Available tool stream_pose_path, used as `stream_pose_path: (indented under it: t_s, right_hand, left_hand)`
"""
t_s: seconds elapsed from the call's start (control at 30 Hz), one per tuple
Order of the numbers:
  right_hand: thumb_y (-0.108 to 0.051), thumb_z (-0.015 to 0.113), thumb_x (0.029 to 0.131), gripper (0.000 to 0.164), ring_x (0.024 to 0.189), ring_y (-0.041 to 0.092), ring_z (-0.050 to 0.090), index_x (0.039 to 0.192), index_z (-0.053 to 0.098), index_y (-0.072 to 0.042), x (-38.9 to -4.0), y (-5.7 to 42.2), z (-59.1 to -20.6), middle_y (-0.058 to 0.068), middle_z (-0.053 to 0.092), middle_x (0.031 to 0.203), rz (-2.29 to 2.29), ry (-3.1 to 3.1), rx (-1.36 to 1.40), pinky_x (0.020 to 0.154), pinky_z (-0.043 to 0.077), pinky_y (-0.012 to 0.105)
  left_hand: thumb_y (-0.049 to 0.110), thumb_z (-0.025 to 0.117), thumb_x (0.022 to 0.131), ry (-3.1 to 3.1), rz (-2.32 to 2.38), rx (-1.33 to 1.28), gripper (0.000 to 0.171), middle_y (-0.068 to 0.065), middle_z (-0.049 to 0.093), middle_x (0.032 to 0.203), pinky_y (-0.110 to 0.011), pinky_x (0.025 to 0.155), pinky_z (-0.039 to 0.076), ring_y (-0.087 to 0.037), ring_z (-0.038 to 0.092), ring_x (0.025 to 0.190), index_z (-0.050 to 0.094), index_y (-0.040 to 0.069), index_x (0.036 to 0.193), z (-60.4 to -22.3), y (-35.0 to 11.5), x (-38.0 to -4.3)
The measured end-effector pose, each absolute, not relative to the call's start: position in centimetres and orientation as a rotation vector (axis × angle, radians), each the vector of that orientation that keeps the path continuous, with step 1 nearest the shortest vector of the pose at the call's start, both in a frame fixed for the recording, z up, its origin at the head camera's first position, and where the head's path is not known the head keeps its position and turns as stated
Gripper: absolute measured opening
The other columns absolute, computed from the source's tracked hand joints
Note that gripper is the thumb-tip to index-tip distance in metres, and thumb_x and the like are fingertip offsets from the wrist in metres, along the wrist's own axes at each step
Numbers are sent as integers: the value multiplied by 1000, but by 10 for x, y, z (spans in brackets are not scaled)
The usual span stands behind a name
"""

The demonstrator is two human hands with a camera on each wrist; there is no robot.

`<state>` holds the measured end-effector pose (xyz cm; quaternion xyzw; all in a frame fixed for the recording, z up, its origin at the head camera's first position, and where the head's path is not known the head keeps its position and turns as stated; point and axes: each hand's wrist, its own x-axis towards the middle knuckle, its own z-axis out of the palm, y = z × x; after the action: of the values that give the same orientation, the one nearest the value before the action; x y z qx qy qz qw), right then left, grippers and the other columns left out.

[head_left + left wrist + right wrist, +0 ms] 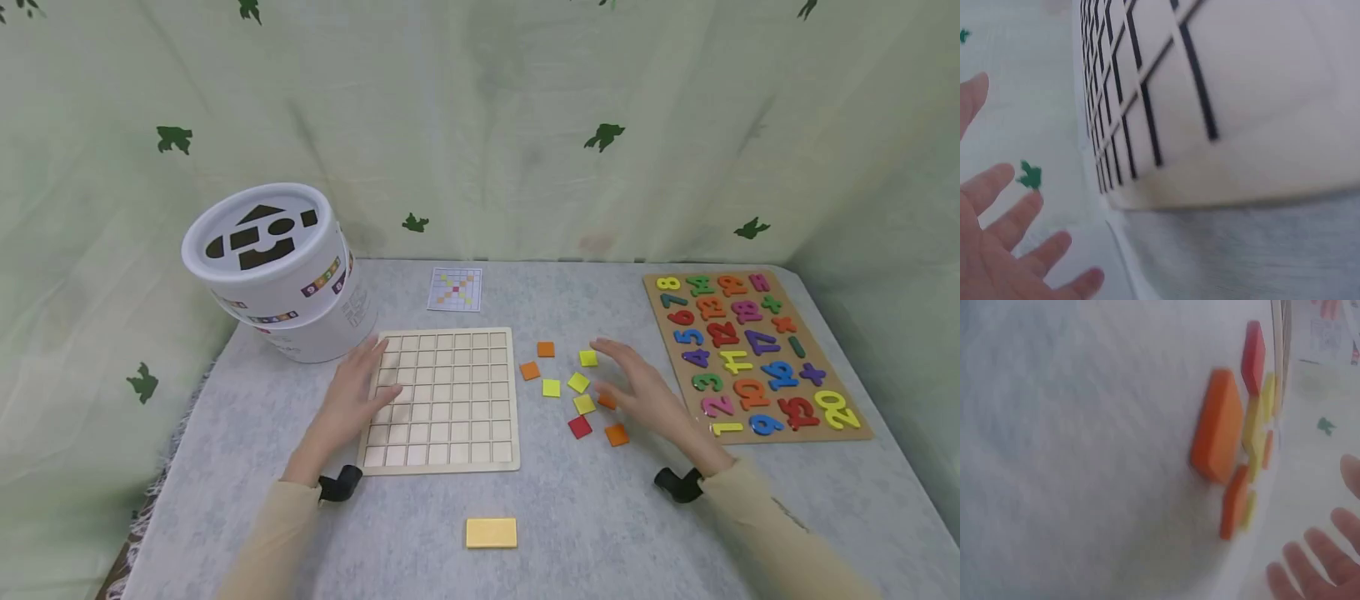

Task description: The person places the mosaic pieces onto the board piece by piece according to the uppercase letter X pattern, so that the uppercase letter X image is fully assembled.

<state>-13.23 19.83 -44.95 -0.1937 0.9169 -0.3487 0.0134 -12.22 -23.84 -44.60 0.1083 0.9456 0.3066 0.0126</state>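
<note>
Left hand [347, 408] spreads over the left edge of the wooden grid board [438, 402], its fingers straight and apart, holding nothing; whether it touches the wood I cannot tell. Right hand [648, 400] likewise has its fingers apart and grips nothing, hanging at the right side of the small square tiles and hiding part of one orange tile [607, 402]. Those tiles lie loose on the desk [420, 554], just right of the board: four orange, four yellow and one red tile [580, 427], nine altogether. A yellow tile [588, 358] sits next to the right forefinger's tip.

Seven columns by seven rows of squares mark the board. Behind it lies one pattern card [454, 289], printed with a coloured diagonal cross; in front is one pale yellow block [491, 533].

At the back left, beyond the left hand, stands one white bucket [288, 312], six dark shapes on its lid [247, 198]. On the far right rests one number board [817, 333] with twenty coloured numerals and five signs. A pale curtain [487, 167] with green bird-like figures closes off the rear. Each wrist carries one black mount, two in all.
</note>
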Motion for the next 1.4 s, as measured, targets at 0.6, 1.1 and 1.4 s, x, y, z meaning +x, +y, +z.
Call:
stream_pose_path:
  t_s: [0.6,1.1,1.4]
  right_hand:
    - [10,58,86,31,102,28,57,111,68,-5,-153,181,-472,12,63,117,-1204,2631,-542,87,49,45]
    - [10,68,81,24,84,20,53,101,69,-2,-161,180,-466,6,61,98,-1049,2676,-652,76,51,35]
    - [0,71,84,22,85,19,53,105,68,-4,-168,170,-456,2,60,96,-1082,2658,-650,82,51,36]
  left_hand:
    - [0,66,84,2607,1207,432,66,-18,25,154,-62,108,7,-44,9,139,38,-3,144,-469,-280,-121]
    - [11,66,89,2556,1181,445,67,-13,19,157,-66,107,3,-41,2,141,34,2,147,-475,-285,-119]
    - [10,67,87,2619,1110,464,72,-15,18,157,-63,107,9,-41,8,140,31,-1,148,-472,-283,-118]
